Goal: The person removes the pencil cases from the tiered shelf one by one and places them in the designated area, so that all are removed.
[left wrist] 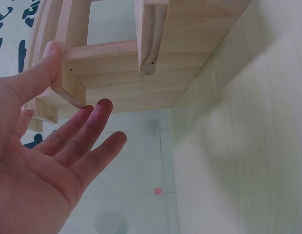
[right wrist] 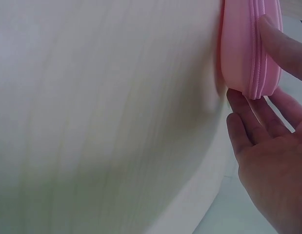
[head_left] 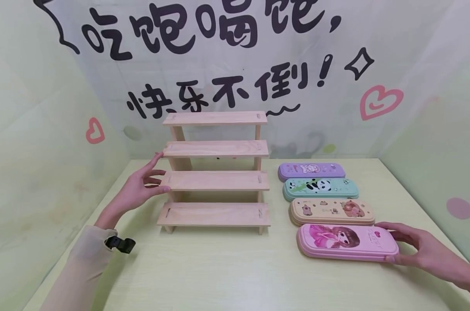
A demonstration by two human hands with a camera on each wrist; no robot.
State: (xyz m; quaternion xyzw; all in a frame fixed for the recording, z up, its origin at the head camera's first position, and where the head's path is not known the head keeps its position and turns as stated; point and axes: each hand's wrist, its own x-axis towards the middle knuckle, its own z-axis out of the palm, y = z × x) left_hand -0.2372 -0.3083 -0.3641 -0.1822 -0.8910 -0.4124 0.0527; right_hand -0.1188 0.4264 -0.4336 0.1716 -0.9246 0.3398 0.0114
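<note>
A four-tier wooden display stand [head_left: 215,180] stands on the table, left of the pencil cases. My left hand [head_left: 141,183] is at its left side, index finger at the end of the second board from the top, thumb at the third. In the left wrist view the other fingers [left wrist: 99,119] are spread and fairly straight beside the board ends. My right hand [head_left: 423,250] grips the right end of a pink zipped pencil case [head_left: 335,242] with a girl on its lid, thumb on the near side [right wrist: 268,41], fingers round the end and far side.
Behind the pink case lie an orange-beige case [head_left: 329,211], a green panda case [head_left: 320,188] and a purple case [head_left: 311,170] in a row. A white cloth with black lettering [head_left: 235,65] hangs behind the pale wooden table [head_left: 219,272].
</note>
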